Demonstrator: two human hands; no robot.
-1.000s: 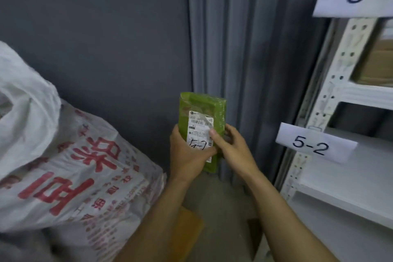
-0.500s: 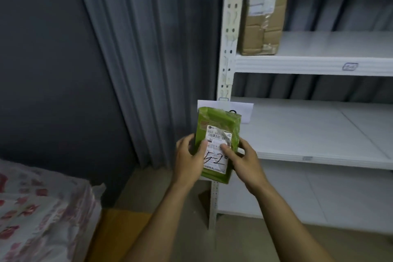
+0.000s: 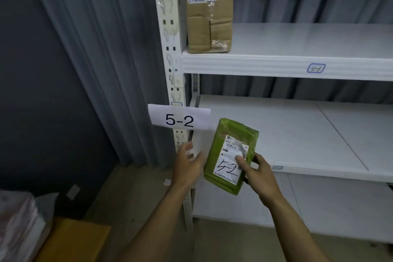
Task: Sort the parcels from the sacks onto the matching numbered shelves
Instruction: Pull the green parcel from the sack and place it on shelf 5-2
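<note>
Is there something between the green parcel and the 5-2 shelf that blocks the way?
Nothing visible does. The right hand holds the parcel before the shelf; the left hand is beside it, out of the path.

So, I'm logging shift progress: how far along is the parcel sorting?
Done: one cardboard box sits on the upper shelf. In hand: the right hand grips a green parcel marked 5-2, in front of the shelf signed 5-2; the left hand is open beside it. Left: setting it down, plus whatever the lower-left sack holds.

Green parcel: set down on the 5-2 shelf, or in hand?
In hand: the right hand grips the green parcel before the 5-2 shelf; left hand open beside it.
</note>
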